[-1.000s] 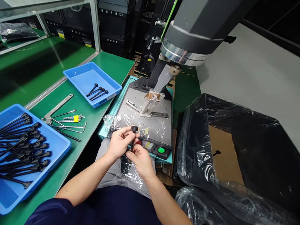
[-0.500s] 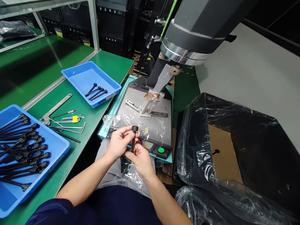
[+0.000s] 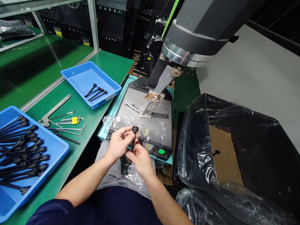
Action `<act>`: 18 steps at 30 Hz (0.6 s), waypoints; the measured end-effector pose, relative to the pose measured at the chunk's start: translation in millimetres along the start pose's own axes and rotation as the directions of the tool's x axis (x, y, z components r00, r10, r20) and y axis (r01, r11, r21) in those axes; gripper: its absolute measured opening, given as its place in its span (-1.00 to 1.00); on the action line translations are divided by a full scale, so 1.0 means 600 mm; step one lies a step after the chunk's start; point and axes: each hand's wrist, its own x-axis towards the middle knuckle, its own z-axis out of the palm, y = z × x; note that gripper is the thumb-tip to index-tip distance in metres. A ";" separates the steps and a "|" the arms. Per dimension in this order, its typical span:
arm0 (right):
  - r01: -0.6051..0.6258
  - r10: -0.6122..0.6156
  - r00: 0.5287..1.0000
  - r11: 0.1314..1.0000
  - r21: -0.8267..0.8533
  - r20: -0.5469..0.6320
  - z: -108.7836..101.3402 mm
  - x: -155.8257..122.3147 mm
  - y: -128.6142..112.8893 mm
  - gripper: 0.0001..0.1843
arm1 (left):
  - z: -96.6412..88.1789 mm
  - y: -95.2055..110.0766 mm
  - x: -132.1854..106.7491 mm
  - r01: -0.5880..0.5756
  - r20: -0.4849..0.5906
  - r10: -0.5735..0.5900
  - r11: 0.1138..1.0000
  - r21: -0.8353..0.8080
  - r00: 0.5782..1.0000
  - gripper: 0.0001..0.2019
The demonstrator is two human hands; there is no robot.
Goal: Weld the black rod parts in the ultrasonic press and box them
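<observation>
Between both hands stands a black rod-shaped part with a round knob-like head, held upright with the head on top. My left hand pinches it just under the head. Lower on its shaft, the fingers of my right hand are closed around it. Just beyond my hands is a machine with a metal plate, which carries a fixture under the machine's head. A green button shows at the plate's front, right of my hands.
Left, a blue tray holds many similar black parts; a farther blue tray holds several. Between them lie an adjustable wrench and hex keys. At right stands a plastic-lined black bin with cardboard and one black part.
Almost nothing differs. Both hands keep the same hold on the black part, and the view has shifted very slightly.
</observation>
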 end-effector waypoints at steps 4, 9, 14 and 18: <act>0.011 -0.011 1.000 1.000 0.009 0.006 0.002 0.006 -0.004 -0.50 | 0.001 0.000 0.003 -0.037 0.001 0.037 0.999 0.015 0.999 -0.58; 0.002 -0.003 1.000 0.999 0.051 0.024 0.006 0.011 -0.015 -0.53 | -0.001 0.000 0.008 -0.073 0.005 0.073 0.997 0.036 0.997 -0.61; 0.015 -0.015 1.000 0.999 0.047 0.017 0.007 0.013 -0.017 -0.54 | 0.000 0.006 0.015 -0.086 0.017 0.086 0.996 0.031 0.996 -0.63; 0.037 -0.037 0.999 0.999 0.022 0.001 0.005 0.020 -0.019 -0.52 | -0.001 0.003 0.016 -0.063 0.023 0.063 0.998 0.025 0.998 -0.59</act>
